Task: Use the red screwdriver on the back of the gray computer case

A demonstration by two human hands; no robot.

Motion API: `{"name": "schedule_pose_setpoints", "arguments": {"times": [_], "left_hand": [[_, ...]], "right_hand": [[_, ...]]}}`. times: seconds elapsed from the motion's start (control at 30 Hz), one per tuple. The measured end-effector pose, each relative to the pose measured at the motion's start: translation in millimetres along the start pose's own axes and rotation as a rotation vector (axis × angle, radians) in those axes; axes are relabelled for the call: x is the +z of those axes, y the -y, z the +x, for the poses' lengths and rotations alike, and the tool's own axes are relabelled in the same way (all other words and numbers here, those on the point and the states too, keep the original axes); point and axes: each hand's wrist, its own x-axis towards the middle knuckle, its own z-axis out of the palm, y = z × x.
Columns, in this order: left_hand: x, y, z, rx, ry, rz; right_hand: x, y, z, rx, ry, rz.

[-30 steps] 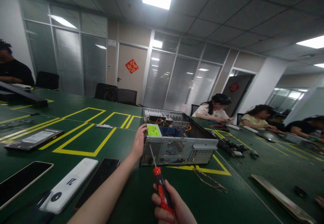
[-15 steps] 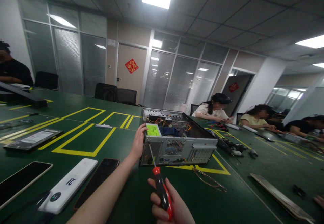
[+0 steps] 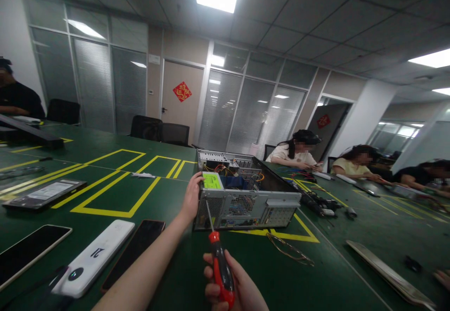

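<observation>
An open metal computer case (image 3: 262, 208) lies on the green table, with wires and parts showing inside. A box with a yellow-green label (image 3: 212, 181) sits in its near left corner. My left hand (image 3: 191, 197) rests against the case's left side beside that box; its fingers are partly hidden behind the edge. My right hand (image 3: 232, 283) is wrapped round the red and black handle of a screwdriver (image 3: 222, 269). The screwdriver's shaft points up at the perforated left part of the case's near panel; whether the tip touches is too small to tell.
Left on the table (image 3: 105, 203) are a hard drive (image 3: 45, 194), two phones and a white device marked 21 (image 3: 96, 257). Right of the case lie thin wires (image 3: 290, 250), black cables (image 3: 325, 204) and a long flat panel (image 3: 386, 271). Several people sit around.
The screwdriver handle and my right hand have shifted slightly left, and the handle has turned, showing more red on its left. My left hand stays at the case.
</observation>
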Motion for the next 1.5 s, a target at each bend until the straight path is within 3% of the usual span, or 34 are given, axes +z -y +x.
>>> {"name": "schedule_pose_setpoints", "arguments": {"times": [0.23, 0.4, 0.7, 0.93, 1.5], "left_hand": [[-0.4, -1.2, -0.3, -0.003, 0.002, 0.011], [-0.7, -1.9, 0.0, 0.000, -0.001, 0.012], [-0.3, -2.0, -0.4, -0.004, 0.000, 0.002], [-0.1, -0.7, -0.4, 0.000, -0.001, 0.004], [-0.8, -1.4, -0.4, -0.004, -0.002, 0.011]], "right_hand": [[-4.3, 1.8, -3.0, -0.093, 0.109, 0.012], [-6.9, 1.8, -4.1, -0.022, 0.169, -0.134], [-4.1, -1.1, 1.9, -0.008, 0.054, -0.025], [-5.6, 0.8, 1.2, 0.022, 0.134, -0.036], [-0.4, -3.5, -2.2, -0.075, 0.081, -0.080]]}}
